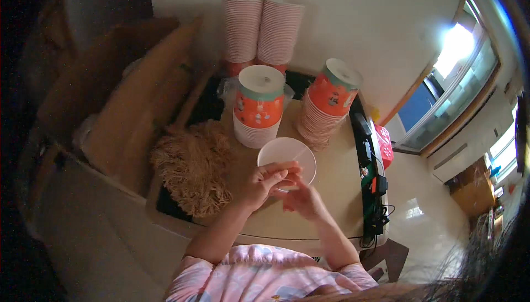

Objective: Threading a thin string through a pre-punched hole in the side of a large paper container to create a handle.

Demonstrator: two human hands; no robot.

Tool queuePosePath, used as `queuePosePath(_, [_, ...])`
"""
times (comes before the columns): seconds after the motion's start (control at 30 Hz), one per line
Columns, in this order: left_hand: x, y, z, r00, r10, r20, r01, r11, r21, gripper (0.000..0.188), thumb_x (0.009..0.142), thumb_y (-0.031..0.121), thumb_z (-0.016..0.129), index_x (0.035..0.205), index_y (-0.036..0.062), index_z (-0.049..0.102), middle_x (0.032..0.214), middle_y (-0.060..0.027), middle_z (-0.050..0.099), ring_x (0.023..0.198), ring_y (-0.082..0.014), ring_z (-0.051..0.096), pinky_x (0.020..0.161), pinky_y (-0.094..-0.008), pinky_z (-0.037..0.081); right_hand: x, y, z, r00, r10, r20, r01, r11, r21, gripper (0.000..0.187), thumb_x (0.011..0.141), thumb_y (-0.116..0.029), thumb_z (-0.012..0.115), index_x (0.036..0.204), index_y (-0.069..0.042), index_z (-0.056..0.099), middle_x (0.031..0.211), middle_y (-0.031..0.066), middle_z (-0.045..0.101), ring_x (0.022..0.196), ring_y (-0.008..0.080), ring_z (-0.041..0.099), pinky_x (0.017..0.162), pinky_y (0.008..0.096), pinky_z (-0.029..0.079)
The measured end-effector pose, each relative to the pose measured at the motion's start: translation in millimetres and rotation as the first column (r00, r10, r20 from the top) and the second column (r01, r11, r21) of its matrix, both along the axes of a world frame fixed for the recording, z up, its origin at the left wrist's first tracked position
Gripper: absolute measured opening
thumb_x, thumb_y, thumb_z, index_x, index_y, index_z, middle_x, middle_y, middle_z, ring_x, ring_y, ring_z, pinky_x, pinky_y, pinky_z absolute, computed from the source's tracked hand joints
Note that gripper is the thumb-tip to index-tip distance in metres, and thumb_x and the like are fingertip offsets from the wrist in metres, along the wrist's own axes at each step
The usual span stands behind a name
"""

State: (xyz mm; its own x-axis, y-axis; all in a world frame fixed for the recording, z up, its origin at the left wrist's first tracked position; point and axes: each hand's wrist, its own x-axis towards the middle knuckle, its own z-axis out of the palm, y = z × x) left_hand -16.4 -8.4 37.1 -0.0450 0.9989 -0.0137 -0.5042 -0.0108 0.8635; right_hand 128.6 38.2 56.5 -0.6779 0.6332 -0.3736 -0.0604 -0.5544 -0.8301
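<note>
My left hand (269, 180) and my right hand (303, 200) meet over the near rim of a white paper tub (279, 153), open side up on the table. The left thumb and fingers are pressed together. My right hand's fingers curl close beside them; what either hand holds is too small or hidden to make out. Just behind stands an upside-down stack of orange and green paper tubs (259, 109). To its right leans another such stack (328, 100). A tangled heap of brown cords (193, 167) lies left of my hands.
Two tall stacks of nested white tubs (243, 31) rise against the wall at the back. A large open cardboard box (132, 103) stands at the left. Cables and a black adapter (379, 185) lie along the table's right edge, near a red box (383, 146).
</note>
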Motion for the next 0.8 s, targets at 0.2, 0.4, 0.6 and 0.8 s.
queuePosePath(0.2, [-12,3,-7,0.966,0.106,-0.235,-0.04,0.963,0.268,0.038,0.087,0.003,0.047,0.125,0.0038,0.05,0.115,-0.0121,0.059,0.106,-0.0198,0.057,0.092,-0.0344,0.045,36,-2,-57,0.998,-0.017,0.066,-0.021,0.847,0.531,0.023,0.086,0.005,0.048,0.107,0.0,0.056,0.076,0.012,0.065,0.069,0.015,0.063,0.062,0.0242,0.05])
queuePosePath(0.4, [-44,-8,-34,-0.076,0.435,-0.897,0.152,0.894,0.421,0.037,0.074,-0.002,0.049,0.108,0.0063,0.062,0.106,-0.011,0.062,0.101,-0.0238,0.058,0.1,-0.0444,0.036,61,0,-3,0.84,-0.542,0.027,0.056,0.136,0.989,0.019,0.08,0.008,0.057,0.096,0.0,0.064,0.092,0.0135,0.066,0.085,0.0211,0.065,0.075,0.0289,0.052])
queuePosePath(0.6, [-42,0,-21,-0.233,0.237,-0.943,0.179,0.964,0.198,0.012,0.079,0.005,0.052,0.085,0.003,0.063,0.086,-0.0098,0.064,0.094,-0.0261,0.059,0.103,-0.0484,0.03,59,-6,17,0.848,-0.486,-0.212,0.246,0.006,0.969,0.023,0.081,0.013,0.051,0.096,0.003,0.065,0.094,0.0168,0.066,0.091,0.0245,0.064,0.082,0.0318,0.05])
queuePosePath(0.8, [-25,9,-2,0.434,0.193,-0.88,-0.039,0.98,0.195,0.014,0.081,0.014,0.062,0.089,0.0016,0.064,0.077,-0.0102,0.065,0.073,-0.0198,0.063,0.075,-0.0327,0.049,76,-39,26,0.731,-0.184,-0.657,0.682,0.163,0.713,0.016,0.084,0.008,0.05,0.097,0.001,0.054,0.08,0.0118,0.062,0.059,0.0166,0.057,0.058,0.0287,0.051])
